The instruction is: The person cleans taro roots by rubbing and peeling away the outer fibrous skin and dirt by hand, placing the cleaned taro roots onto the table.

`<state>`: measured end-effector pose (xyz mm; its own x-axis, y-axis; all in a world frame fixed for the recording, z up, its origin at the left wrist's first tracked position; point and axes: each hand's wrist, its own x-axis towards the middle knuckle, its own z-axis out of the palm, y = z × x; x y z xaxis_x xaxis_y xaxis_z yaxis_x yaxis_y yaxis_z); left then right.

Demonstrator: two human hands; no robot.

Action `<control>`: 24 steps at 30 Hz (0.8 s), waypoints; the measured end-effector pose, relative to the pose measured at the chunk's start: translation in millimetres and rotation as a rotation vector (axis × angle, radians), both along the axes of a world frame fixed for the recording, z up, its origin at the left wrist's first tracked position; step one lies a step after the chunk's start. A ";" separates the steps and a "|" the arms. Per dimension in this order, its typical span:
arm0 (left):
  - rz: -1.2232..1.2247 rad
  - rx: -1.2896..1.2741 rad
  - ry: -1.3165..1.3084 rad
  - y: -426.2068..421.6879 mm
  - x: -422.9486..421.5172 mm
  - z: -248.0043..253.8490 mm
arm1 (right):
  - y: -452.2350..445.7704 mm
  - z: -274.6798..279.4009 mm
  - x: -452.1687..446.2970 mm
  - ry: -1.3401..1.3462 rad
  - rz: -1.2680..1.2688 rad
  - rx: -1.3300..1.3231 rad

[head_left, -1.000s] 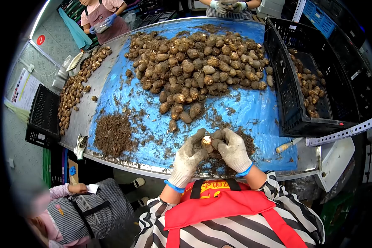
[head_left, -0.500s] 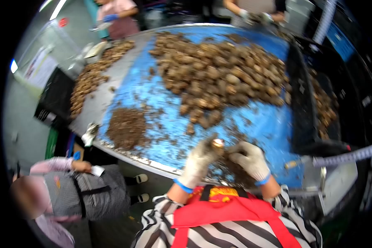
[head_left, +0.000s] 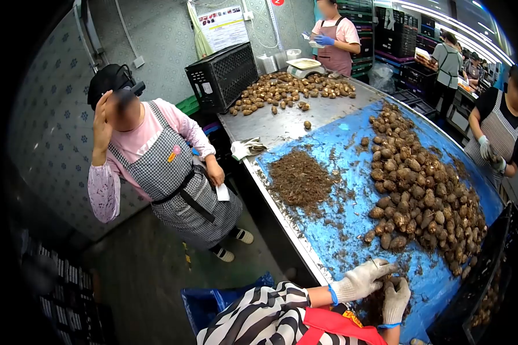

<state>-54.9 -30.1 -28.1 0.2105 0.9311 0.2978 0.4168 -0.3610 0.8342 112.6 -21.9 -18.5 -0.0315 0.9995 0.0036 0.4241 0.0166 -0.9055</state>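
Note:
My left hand (head_left: pixel 362 280), in a soiled white knit glove with a blue band at the wrist, is over the near edge of the blue sheet (head_left: pixel 342 247). Its fingers curl toward my right hand (head_left: pixel 396 300), gloved the same way, and whatever lies between them is too small to make out. Dark root debris (head_left: pixel 374 305) lies under and between both hands. Beyond them a large heap of brown taro-like tubers (head_left: pixel 426 195) covers the sheet. A separate pile of brown fibres (head_left: pixel 299 181) sits to the left.
Trimmed tubers (head_left: pixel 293 89), a scale (head_left: pixel 304 64) and a black crate (head_left: pixel 224 77) are at the table's far end. White gloves (head_left: pixel 247 148) lie on its edge. A person in a checked apron (head_left: pixel 181 172) stands left; others stand beyond. Another black crate (head_left: pixel 489 276) is at right.
The view has swung left, so the standing person and wall now fill the left side. My hands appear lower right and closer together; the pale-cut tuber seen in them earlier no longer shows.

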 end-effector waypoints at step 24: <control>-0.082 -0.630 -0.974 8.0 -19.9 28.3 | -6.9 41.6 23.3 0.039 0.124 0.020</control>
<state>-74.8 -22.1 0.2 0.2137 0.9661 -0.1446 -0.5050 0.2359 0.8302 135.9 -28.8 23.1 -0.1539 0.9877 0.0271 0.3820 0.0848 -0.9203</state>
